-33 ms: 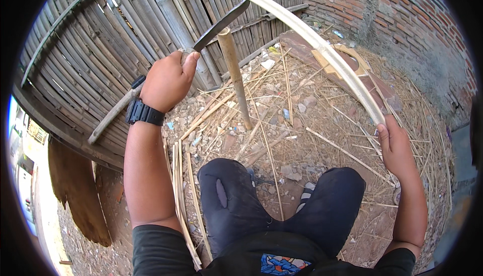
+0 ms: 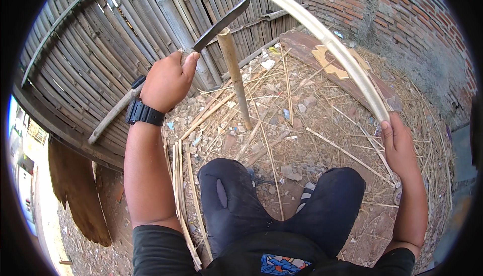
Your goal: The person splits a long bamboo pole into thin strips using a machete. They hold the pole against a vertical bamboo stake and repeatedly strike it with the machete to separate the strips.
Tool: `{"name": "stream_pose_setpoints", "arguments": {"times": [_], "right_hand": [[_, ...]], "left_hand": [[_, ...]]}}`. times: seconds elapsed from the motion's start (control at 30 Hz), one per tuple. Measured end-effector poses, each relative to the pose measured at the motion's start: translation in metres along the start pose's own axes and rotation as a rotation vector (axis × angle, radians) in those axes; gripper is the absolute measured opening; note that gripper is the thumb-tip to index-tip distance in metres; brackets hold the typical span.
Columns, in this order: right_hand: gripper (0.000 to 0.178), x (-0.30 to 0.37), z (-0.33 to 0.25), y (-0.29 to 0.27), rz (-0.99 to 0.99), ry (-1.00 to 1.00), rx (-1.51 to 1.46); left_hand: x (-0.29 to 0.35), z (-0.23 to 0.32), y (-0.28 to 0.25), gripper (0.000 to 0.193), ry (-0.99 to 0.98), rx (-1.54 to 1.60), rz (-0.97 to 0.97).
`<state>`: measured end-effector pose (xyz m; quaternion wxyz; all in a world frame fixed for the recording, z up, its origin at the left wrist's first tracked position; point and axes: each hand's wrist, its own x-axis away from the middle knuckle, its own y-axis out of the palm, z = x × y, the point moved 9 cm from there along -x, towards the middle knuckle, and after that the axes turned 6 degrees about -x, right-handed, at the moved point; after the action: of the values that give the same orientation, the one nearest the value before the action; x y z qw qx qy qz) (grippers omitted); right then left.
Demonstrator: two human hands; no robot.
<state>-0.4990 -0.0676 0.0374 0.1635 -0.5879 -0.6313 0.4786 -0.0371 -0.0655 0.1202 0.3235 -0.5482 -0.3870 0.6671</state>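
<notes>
My left hand [image 2: 168,82], raised at the left with a black watch on its wrist, is closed round the handle of a machete [image 2: 220,26]. Its dark blade points up and to the right, past the top of an upright bamboo post [image 2: 234,69]. In my right hand [image 2: 398,145] is the near end of a long, pale bamboo strip [image 2: 348,60], held between thumb and fingers. The strip arcs up and leftward, and its far end runs out of view at the top. A gap shows between blade and strip.
Loose bamboo slivers [image 2: 271,150] and rubble litter the ground around my knees. A bamboo wall [image 2: 90,44] stands on the left, a brick wall [image 2: 402,14] on the right. Behind the strip lies a brown board [image 2: 304,49] with a cut plywood piece [image 2: 324,57] on it.
The bamboo strip has shifted up and to the right, and its far end has left the view. It no longer overlaps the machete's tip. My left hand has stayed put.
</notes>
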Motion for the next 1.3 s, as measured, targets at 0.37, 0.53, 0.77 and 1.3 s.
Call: {"name": "stream_pose_setpoints", "arguments": {"times": [0.37, 0.53, 0.77, 1.3], "right_hand": [[0.023, -0.004, 0.005, 0.037, -0.036, -0.004, 0.027], [0.025, -0.013, -0.011, 0.014, -0.009, -0.038, -0.017], [0.028, -0.019, -0.019, -0.011, 0.274, -0.057, -0.333], [0.032, -0.026, -0.025, 0.008, 0.252, -0.092, -0.272]], "left_hand": [[0.0, -0.001, 0.001, 0.056, -0.011, -0.02, -0.01], [0.001, -0.009, 0.0, 0.057, -0.04, -0.017, -0.019], [0.005, -0.011, -0.002, 0.056, -0.04, -0.019, -0.026], [0.004, -0.009, 0.005, 0.057, -0.038, 0.014, -0.034]]}}
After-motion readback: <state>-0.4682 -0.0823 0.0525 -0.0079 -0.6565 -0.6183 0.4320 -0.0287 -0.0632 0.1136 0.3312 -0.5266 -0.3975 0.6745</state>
